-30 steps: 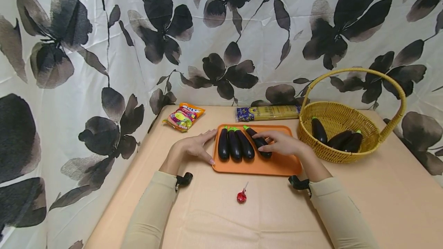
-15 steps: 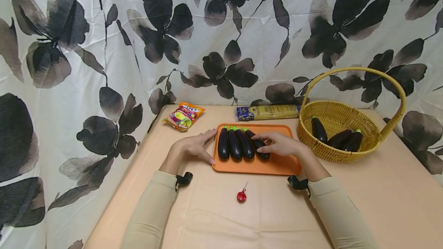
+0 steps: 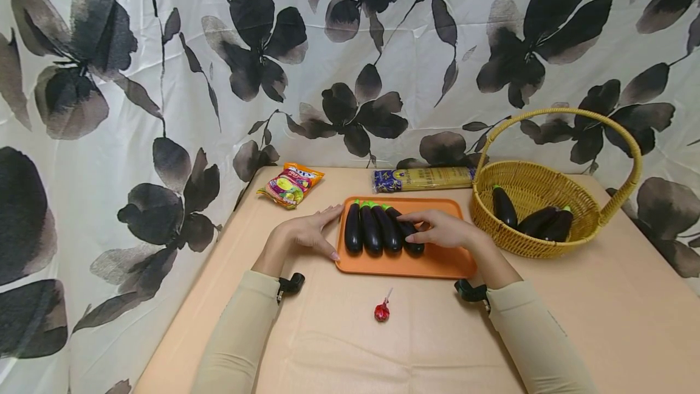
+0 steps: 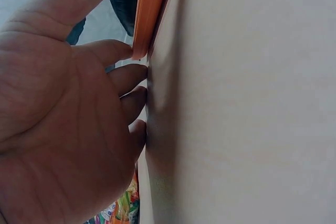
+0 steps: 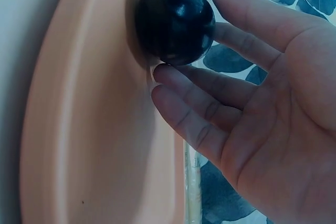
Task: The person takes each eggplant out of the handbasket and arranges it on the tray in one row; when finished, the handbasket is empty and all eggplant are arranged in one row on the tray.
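Note:
In the head view, several dark eggplants (image 3: pixel 372 233) lie side by side on an orange tray (image 3: pixel 432 266), green stem ends away from me. My right hand (image 3: pixel 445 228) touches the rightmost eggplant (image 3: pixel 414 247) from its right side. In the right wrist view its loosely extended fingers (image 5: pixel 184 114) meet the rounded end of that eggplant (image 5: pixel 176 24), the thumb near its upper side. My left hand (image 3: pixel 306 233) rests at the tray's left edge with fingers spread. Seen from the left wrist, its index fingertip meets the tray rim (image 4: pixel 147 17) and the other fingertips reach the table.
A wicker basket (image 3: pixel 536 248) with several eggplants (image 3: pixel 504 207) stands right of the tray. Behind the tray lies a long yellow-and-blue packet (image 3: pixel 423 179). A colourful candy bag (image 3: pixel 290 185) is at the back left, and a red lollipop (image 3: pixel 381 312) lies in front.
My right hand has moved slightly left, and the rightmost eggplant has slid left against its neighbour. The left hand has stayed at the tray's edge.

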A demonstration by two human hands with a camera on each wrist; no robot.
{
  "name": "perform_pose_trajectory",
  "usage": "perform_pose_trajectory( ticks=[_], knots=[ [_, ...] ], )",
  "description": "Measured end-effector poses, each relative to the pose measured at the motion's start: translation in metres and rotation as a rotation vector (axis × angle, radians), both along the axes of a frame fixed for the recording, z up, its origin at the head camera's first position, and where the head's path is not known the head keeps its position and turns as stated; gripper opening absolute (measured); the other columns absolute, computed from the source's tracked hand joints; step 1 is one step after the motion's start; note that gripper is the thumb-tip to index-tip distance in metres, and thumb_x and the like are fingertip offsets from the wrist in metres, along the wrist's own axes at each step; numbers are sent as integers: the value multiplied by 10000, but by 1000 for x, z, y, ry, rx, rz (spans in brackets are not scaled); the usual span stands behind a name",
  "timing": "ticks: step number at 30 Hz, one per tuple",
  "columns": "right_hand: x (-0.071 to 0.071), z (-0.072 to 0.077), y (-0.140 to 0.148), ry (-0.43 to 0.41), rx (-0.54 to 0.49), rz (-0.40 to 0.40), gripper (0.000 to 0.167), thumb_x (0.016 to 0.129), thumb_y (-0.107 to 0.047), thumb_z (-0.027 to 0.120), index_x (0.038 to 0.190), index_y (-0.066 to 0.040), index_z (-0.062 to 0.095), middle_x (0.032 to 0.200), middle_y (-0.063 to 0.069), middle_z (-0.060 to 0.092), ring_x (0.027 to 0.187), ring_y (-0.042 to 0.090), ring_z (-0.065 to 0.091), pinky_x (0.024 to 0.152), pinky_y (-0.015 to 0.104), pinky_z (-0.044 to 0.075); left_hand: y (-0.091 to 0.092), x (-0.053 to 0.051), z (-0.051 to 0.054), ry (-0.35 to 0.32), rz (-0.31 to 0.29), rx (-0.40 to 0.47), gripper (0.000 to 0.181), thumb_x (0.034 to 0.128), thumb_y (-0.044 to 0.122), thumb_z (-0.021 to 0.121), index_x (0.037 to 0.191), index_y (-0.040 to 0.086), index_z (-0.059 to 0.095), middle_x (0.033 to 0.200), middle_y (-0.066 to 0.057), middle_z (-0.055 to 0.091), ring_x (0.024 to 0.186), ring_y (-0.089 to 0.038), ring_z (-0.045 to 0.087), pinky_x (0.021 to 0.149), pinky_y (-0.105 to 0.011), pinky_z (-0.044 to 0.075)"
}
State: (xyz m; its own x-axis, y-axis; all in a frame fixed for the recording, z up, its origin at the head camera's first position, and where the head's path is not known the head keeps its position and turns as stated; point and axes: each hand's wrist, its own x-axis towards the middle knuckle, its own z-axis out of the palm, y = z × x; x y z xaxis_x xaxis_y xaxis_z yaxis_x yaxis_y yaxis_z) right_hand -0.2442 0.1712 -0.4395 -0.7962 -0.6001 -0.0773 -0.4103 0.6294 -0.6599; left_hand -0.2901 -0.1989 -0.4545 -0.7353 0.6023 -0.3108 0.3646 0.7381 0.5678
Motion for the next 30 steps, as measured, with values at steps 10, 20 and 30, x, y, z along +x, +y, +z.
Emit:
perform_pose_trajectory(
  ticks=[10, 20, 30],
  knots=[
    [1, -1, 1, 24, 5, -1, 569, 991, -270, 717, 1508, -95, 558, 1489, 148, 601, 1247, 282, 603, 1065, 488, 490, 0, 1, 1, -7, 3, -1, 1379, 680, 555, 943, 1695, 247, 62, 1772, 21, 9, 1635, -255, -44, 1325, -515, 26],
    [3, 6, 7, -12, -22, -56, 659, 1002, -330, 706, 1569, -89, 470, 1448, 183, 607, 1174, 317, 632, 980, 492, 535, 0, 0, 0, -17, 2, 3, 1373, 688, 547, 941, 1694, 260, 52, 1769, 41, 8, 1633, -220, -38, 1329, -490, 35],
    [8, 31, 31, 138, -151, -222, 588, 1017, -347, 688, 1538, -134, 519, 1507, 162, 551, 1264, 347, 587, 1030, 578, 516, 0, 0, -2, -16, 11, 11, 1365, 689, 543, 943, 1695, 260, 64, 1769, 37, 10, 1633, -221, -39, 1329, -484, 30]
  ],
)
